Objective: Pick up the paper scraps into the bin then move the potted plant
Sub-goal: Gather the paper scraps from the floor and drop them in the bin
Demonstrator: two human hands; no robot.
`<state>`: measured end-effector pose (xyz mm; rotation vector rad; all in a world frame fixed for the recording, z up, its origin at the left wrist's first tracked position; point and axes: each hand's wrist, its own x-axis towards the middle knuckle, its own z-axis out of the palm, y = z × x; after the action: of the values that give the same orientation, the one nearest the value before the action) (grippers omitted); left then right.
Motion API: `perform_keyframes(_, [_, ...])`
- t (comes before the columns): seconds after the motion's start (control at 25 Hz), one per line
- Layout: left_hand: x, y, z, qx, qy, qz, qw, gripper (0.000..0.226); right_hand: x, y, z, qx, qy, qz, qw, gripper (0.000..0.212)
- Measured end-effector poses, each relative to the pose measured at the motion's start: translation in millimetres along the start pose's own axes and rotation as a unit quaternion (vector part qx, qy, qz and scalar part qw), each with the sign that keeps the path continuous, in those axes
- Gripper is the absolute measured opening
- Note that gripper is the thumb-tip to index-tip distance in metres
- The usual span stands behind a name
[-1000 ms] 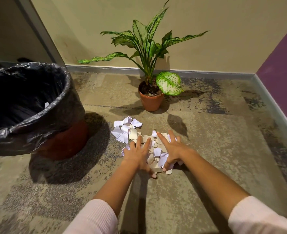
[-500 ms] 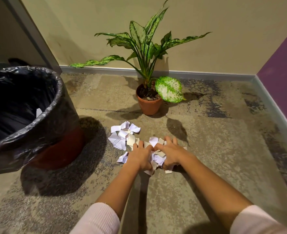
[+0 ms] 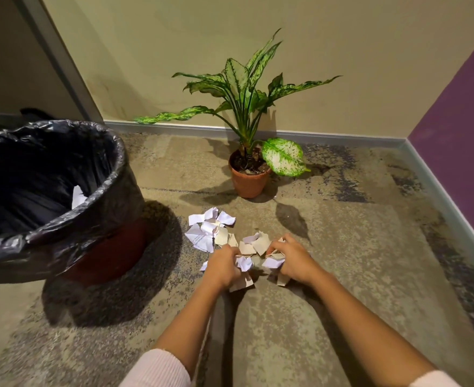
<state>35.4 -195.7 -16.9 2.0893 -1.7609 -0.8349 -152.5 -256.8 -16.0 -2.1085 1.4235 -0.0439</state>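
Torn white and beige paper scraps [image 3: 210, 233] lie in a heap on the carpet. My left hand [image 3: 221, 265] and my right hand [image 3: 293, 259] grip the near part of the heap from either side, fingers curled round a bunch of scraps. More scraps lie loose just beyond my left hand. The bin [image 3: 110, 152], lined with a black bag, stands to the left with one white scrap inside. The potted plant [image 3: 249, 182], in a terracotta pot with speckled green leaves, stands behind the scraps near the wall.
A beige wall with a grey skirting board [image 3: 174, 128] runs behind the plant. A purple wall [image 3: 459, 113] closes the right side. Patterned carpet [image 3: 355, 247] stretches to the right of the scraps.
My hands went from flat and spread on the heap to curled round it, squeezing scraps together between them. The view has shifted a little.
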Motion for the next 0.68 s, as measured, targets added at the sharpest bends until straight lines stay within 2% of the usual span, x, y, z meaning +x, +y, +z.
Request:
perform_keyframes(0.2, [-15.1,5.3,-41.6,-0.107,0.083,-0.037,0.990,0.026,-3.6,-29.0,-32.5,0.122,0.076,-0.016,0.990,0.035])
perform_keyframes(0.32, [-25.5,16.5,-75.9,-0.167,0.136,-0.051,0.975,0.006,-1.5,-61.1,-53.7,0.172,0.071,-0.042,0.982,0.041])
perform_keyframes(0.44, [-32.7,30.1,-115.3,-0.214,0.208,-0.069,0.952,0.017,10.3,-97.9,-72.2,0.201,0.079,-0.087,0.973,0.044])
perform_keyframes(0.52, [-33.4,36.2,-140.7,-0.240,0.255,-0.079,0.933,0.010,19.6,-124.4,-86.0,0.196,0.091,-0.122,0.969,0.045])
perform_keyframes(0.68, [-36.5,37.9,-192.9,-0.304,0.330,-0.096,0.889,0.019,30.0,-181.0,-115.5,0.241,0.097,-0.183,0.948,0.039])
